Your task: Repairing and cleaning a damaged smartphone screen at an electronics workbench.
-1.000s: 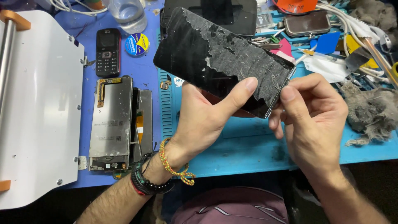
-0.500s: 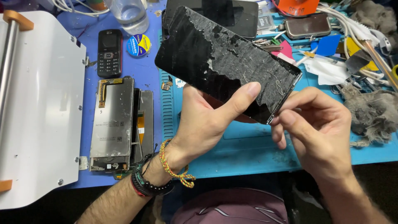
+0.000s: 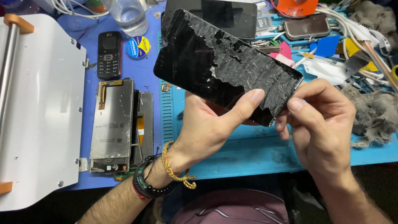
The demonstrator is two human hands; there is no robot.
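Right hand (image 3: 319, 124) has shifted its pinch along the screen's (image 3: 224, 66) lower corner since the earlier frames.
Left hand (image 3: 211, 128) grips the residue-covered screen from below, thumb on top, above the bench's blue mat (image 3: 248, 153) near its front edge.

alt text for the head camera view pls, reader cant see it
The left hand holds up a black phone screen panel streaked with grey residue, while the right hand pinches its lower right edge. Below lie a blue work mat, silver display assemblies and a small black keypad phone.
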